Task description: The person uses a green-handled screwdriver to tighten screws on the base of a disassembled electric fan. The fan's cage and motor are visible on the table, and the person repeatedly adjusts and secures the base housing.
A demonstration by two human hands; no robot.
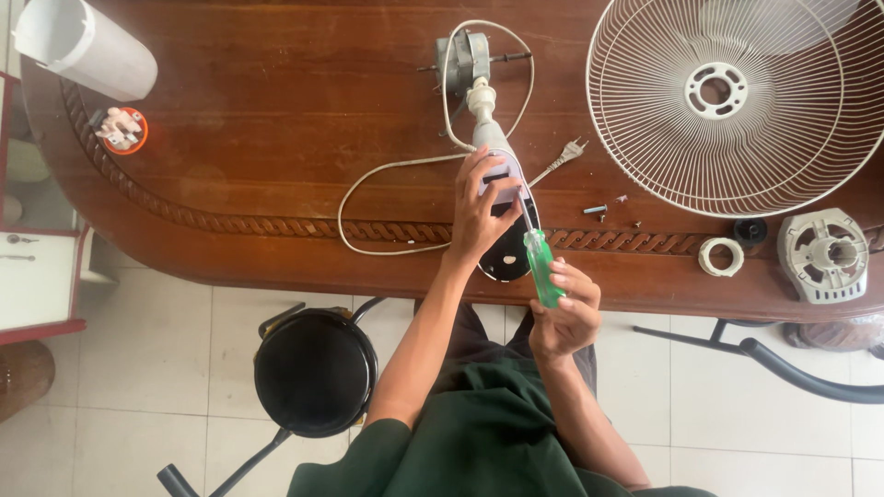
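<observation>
My left hand (481, 213) presses down on the white fan body (502, 175), which lies on the brown wooden table (276, 120) with its black underside facing me. My right hand (562, 317) grips a screwdriver with a green handle (542, 267), its shaft pointing up into the fan body. The bare fan motor (465, 57) sits at the far end of the body. A white power cord (368, 207) loops across the table and ends in a plug (571, 150).
A white wire fan guard (737, 101) lies at the right. Near it are loose screws (603, 212), a white ring (720, 256), a black knob (750, 230) and a grey motor cover (822, 255). A white cylinder (87, 46) and an orange object (124, 129) sit at left. A black stool (315, 370) stands below.
</observation>
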